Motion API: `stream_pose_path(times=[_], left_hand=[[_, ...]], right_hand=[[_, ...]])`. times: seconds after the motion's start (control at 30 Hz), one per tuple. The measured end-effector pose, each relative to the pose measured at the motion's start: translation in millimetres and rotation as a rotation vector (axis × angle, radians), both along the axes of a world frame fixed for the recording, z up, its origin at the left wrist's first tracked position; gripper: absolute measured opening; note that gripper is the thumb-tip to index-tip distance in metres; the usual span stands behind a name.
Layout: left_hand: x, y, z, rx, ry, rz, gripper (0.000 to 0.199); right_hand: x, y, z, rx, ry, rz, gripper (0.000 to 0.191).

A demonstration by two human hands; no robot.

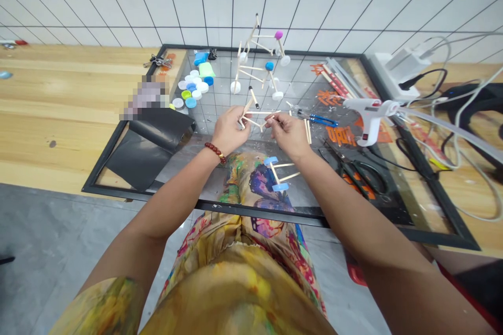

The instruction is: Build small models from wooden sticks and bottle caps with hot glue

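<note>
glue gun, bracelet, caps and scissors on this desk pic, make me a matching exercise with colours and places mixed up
Column one
1. glue gun
2. bracelet
3. bottle caps
4. scissors

Column two
A. several colours, grouped on the left part of the framed board
B. black handles, on the right part of the board
C. red-brown beads, on the wrist of the left hand
D. white body, beside the power strip

Right pairs: 1-D, 2-C, 3-A, 4-B
</note>
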State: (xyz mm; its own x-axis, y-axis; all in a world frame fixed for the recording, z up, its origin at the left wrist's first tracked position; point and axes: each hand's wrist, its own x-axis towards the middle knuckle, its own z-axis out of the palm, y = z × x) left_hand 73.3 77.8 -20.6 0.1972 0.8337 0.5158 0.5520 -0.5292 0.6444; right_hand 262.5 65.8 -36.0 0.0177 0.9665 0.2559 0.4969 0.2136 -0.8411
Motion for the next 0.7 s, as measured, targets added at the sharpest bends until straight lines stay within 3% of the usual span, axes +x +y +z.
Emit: stream_pose_path(times=[0.33, 0.7], left_hand=[[1.1, -2.8, 2.7, -0.028, 0.002, -0.003, 0.017], [2.3, -1.0, 1.3, -0.081, -0.031, 0.037, 0.015]], right_hand=[[-1.4, 1.0, 0.6, -0.05, 0.023, -0.04, 0.016], [-1.5, 1.2, 0.8, -0.033, 0.038, -0.04, 0.017]])
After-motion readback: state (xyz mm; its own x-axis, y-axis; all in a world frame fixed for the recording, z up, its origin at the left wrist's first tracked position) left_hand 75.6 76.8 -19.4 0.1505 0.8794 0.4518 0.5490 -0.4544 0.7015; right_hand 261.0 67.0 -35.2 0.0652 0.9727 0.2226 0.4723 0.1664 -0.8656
